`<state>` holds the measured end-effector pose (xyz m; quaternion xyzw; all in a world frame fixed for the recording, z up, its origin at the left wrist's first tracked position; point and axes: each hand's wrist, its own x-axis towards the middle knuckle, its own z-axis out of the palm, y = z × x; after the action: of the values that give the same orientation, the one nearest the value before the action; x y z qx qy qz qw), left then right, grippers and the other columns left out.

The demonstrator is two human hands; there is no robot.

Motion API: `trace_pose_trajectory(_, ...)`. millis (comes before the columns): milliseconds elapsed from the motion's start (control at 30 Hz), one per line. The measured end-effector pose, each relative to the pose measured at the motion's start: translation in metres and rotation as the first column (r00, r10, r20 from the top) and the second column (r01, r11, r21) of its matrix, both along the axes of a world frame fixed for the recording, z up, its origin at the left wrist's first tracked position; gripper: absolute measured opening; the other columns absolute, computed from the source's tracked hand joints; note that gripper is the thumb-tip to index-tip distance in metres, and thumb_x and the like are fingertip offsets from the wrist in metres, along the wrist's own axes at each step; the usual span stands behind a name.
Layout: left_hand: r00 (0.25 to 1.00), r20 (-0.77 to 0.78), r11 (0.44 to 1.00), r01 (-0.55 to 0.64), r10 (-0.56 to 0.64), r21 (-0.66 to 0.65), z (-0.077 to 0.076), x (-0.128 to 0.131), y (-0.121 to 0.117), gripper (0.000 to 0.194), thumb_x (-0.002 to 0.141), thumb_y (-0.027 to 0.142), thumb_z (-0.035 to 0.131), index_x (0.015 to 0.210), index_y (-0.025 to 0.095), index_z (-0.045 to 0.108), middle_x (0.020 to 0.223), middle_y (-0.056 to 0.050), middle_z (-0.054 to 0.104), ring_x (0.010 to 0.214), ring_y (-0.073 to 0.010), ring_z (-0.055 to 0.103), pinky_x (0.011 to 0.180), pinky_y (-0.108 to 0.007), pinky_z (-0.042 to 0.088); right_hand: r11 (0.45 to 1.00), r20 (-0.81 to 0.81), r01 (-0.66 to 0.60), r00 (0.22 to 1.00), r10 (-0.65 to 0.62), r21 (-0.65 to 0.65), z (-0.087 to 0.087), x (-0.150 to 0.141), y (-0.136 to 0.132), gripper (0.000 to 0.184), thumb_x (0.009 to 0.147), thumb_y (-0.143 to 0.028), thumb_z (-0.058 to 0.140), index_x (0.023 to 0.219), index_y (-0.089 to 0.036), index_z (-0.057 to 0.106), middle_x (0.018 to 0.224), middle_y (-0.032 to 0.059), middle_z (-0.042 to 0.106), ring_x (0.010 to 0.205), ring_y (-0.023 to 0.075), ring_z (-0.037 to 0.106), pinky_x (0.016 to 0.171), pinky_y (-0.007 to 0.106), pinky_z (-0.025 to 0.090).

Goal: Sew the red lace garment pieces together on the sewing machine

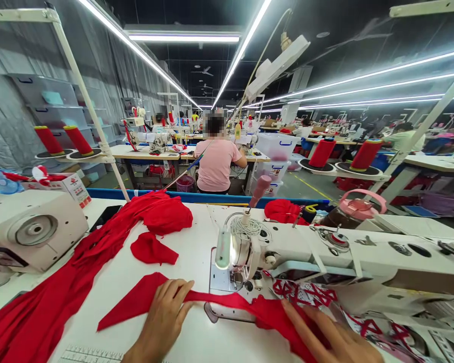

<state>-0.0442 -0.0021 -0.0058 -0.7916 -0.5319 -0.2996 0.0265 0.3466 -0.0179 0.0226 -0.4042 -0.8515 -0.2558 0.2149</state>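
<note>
A strip of red fabric (227, 301) lies across the white table in front of a white sewing machine (325, 252). My left hand (162, 320) rests flat on the strip's left part, fingers stretched out and pressing the cloth down. My right hand (333, 338) lies on the bunched red cloth at the lower right, fingers extended over it. The strip passes under the machine's needle area (237, 280), lit by a small lamp.
A long pile of red fabric (79, 272) runs along the table's left, with a loose red piece (151, 249). A second machine (30, 229) stands at the left. Red thread cones (77, 140) sit on stands. A person in a pink shirt (216, 164) sits ahead, back turned.
</note>
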Motion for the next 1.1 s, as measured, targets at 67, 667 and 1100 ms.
trace_pose_trajectory(67, 0.998, -0.062, 0.999, 0.019, -0.016, 0.042, -0.004, 0.005, 0.001, 0.032, 0.097, 0.017, 0.049, 0.124, 0.024, 0.065, 0.109, -0.007, 0.07, 0.094, -0.0224, 0.068, 0.081, -0.037, 0.059, 0.998, 0.006, -0.013, 1.0, 0.013, 0.057, 0.007, 0.012, 0.007, 0.054, 0.096, -0.016, 0.047, 0.147, -0.034, 0.052, 0.112, 0.0095, 0.073, 0.088, 0.0245, 0.07, 0.077, 0.035, 0.055)
trace_pose_trajectory(667, 0.905, -0.393, 0.95, -0.038, 0.164, 0.311, 0.002, -0.027, 0.013, 0.054, 0.081, -0.011, 0.034, 0.103, 0.021, 0.071, 0.096, -0.007, 0.069, 0.08, -0.0188, 0.067, 0.07, -0.03, 0.058, 0.963, -0.264, -0.265, 0.934, 0.241, -0.059, -0.043, -0.125, 0.022, 0.026, 0.089, -0.003, 0.052, 0.108, -0.017, 0.064, 0.089, 0.0057, 0.065, 0.08, 0.0196, 0.059, 0.077, 0.033, 0.045)
trace_pose_trajectory(1100, 0.932, -0.358, 0.998, 0.062, -0.058, 0.0, 0.026, -0.038, 0.022, 0.045, 0.093, 0.012, 0.046, 0.134, 0.025, 0.062, 0.141, -0.012, 0.06, 0.132, -0.0335, 0.055, 0.104, -0.054, 0.049, 0.975, -0.224, -0.214, 0.955, 0.195, -0.065, -0.027, -0.087, 0.001, 0.04, 0.084, 0.004, 0.042, 0.109, -0.018, 0.066, 0.096, 0.0079, 0.07, 0.089, 0.0207, 0.064, 0.091, 0.038, 0.047)
